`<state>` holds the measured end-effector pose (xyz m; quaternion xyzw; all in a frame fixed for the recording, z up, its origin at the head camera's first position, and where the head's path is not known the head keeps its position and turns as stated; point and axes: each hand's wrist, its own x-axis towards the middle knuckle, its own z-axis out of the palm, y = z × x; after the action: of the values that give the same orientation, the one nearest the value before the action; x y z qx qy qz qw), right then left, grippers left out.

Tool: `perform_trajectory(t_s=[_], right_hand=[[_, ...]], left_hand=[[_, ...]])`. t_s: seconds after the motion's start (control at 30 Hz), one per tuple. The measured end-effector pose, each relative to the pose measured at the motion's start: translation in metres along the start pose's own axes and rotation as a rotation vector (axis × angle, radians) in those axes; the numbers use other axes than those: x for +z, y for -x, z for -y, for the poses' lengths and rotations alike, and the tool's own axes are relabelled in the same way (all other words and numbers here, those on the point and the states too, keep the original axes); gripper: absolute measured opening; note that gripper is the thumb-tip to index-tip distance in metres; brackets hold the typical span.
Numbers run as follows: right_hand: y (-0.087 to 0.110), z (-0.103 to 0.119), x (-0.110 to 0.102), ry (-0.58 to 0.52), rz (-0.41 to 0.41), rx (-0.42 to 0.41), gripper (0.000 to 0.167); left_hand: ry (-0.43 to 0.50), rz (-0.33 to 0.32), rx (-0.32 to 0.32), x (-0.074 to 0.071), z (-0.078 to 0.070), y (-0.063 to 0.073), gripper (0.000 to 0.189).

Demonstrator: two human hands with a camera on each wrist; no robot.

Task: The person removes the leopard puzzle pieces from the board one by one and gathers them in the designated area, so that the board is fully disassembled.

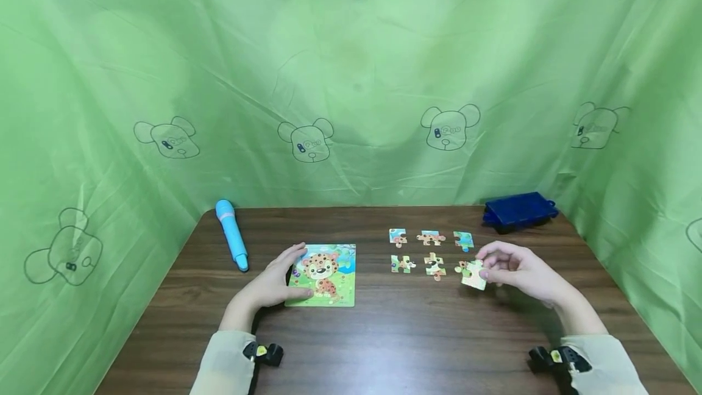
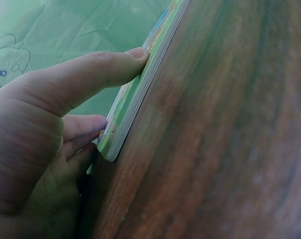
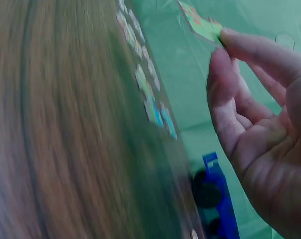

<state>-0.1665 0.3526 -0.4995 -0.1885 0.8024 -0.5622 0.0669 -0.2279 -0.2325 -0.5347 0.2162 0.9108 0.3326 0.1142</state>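
At the far left we see a blue toy microphone [image 1: 232, 235] lying on the tabletop [image 1: 384, 346], away from the work. Next comes the left hand [image 1: 271, 285], its fingers fairly straight and spread by the left edge of a square picture board [image 1: 323, 273], thumb resting on the board; it seems to us to be steadying rather than gripping. The board lies flat and its spotted cub looks whole, though we cannot make out any seams. Well apart to its right lie five loose puzzle pieces [image 1: 435, 266], three in an upper row, two in a lower one. None joins another, so we judge the laying out nearly done and any fitting together not begun. At the lower row's right end, the right hand [image 1: 520, 270] pinches a sixth piece [image 1: 473, 275] between thumb and fingers, tilted and raised off the tabletop; we cannot tell whether another lies beneath. It is not yet set down, and all six are unjoined. Farthest right, near the back edge, sits a dark blue box [image 1: 520, 209].
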Motion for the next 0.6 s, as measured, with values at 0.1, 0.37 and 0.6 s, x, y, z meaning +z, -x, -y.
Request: perform_trajectory(t_s=[0.1, 0.37, 0.6], right_hand=[[0.002, -0.008, -0.005, -0.026, 0.059, -0.008, 0.028], [0.006, -0.024, -0.008, -0.065, 0.179, 0.054, 0.028], [0.006, -0.032, -0.011, -0.081, 0.231, 0.04, 0.028]], left_hand=[[0.0, -0.003, 0.003, 0.0, 0.001, 0.0, 0.11], [0.011, -0.003, 0.01, -0.002, -0.002, 0.0, 0.109], [0.016, -0.012, 0.012, 0.0, 0.001, 0.001, 0.11]])
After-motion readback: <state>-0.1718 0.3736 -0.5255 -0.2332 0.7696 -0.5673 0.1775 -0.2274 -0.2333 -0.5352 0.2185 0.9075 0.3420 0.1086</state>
